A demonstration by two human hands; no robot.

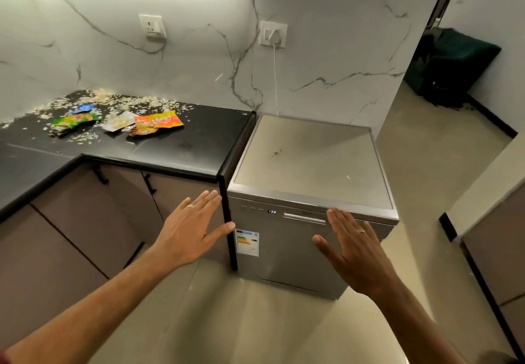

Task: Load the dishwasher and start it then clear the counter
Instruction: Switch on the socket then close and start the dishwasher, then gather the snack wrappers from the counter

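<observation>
While both flat, left hand [189,230] and right hand [355,245] flank dishwasher [301,250] (shut).

Wrappers [118,120] on counter [199,142]; dishwasher [306,181] right of counter, touching.

Both hands flat, empty: left hand [189,229], right hand [353,247] before closed dishwasher [287,250].

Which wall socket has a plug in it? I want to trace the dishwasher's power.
The right socket, above the dishwasher, holds a white plug with a cord hanging down; the left socket over the counter has none.
</observation>
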